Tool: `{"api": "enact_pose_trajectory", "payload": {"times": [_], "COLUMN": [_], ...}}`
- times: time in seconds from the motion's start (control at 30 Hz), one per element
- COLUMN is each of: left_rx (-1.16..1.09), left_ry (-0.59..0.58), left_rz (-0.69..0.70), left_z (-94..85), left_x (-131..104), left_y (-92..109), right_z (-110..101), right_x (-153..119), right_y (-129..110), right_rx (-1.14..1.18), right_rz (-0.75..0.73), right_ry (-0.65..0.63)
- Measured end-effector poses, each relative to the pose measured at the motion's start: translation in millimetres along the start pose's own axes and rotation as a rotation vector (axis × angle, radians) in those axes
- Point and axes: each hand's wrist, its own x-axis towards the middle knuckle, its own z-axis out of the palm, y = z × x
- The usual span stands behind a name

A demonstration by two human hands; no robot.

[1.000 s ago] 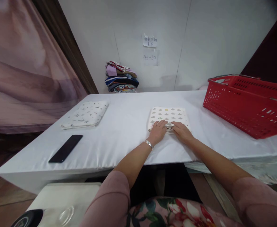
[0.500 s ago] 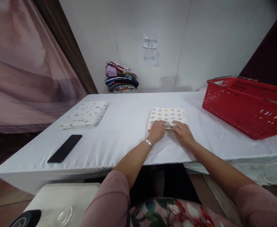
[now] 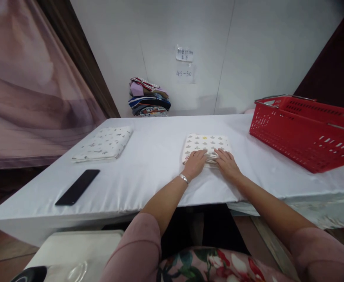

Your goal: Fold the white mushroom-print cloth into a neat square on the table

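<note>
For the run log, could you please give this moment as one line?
Left hand: on folded cloth; right hand: on same cloth; red basket: right; second cloth: left

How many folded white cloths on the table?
2: one printed cloth under the left hand and right hand; another cloth at left, beyond the black phone. The red basket might hide more.

Near the front edge of the white bench (image 3: 154,168), the folded cloth (image 3: 209,141) is white with rows of grey motifs, varied by a yellow one and touches of green and red; the second cloth (image 3: 105,143), by the left edge, scatters grey motifs over white. The phone (image 3: 78,187) near the front left corner is black, the basket (image 3: 295,135) at the right edge solid red. Beyond the back edge, the fabric stack (image 3: 150,101) mixes lilac, brown, blue and black.
</note>
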Motion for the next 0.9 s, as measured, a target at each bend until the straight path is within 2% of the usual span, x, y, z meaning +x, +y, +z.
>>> {"api": "enact_pose_trajectory", "payload": {"times": [0.2, 0.33, 0.5, 0.63, 0.9], "left_rx": [0.022, 0.013, -0.093, -0.145, -0.057], "left_ry": [-0.034, -0.063, -0.081, -0.102, -0.104], "left_rz": [0.101, 0.039, -0.051, -0.069, -0.059], "left_z": [8.2, 8.8, -0.4, -4.0, -0.4], "left_x": [1.2, 4.0, 8.6, 10.4, 10.0], "left_y": [0.7, 0.4, 0.2, -2.5, 1.7], "right_z": [3.8, 1.8, -4.6, -8.3, -16.9], "right_x": [0.9, 3.0, 0.5, -0.2, -7.9], "right_y": [5.2, 4.8, 0.4, -0.4, 7.8], "right_rx": [0.052, 0.044, -0.062, -0.151, -0.116], "right_rz": [-0.006, -0.006, 0.08, 0.12, 0.044], "right_ry": [-0.035, -0.055, -0.039, -0.05, -0.092]}}
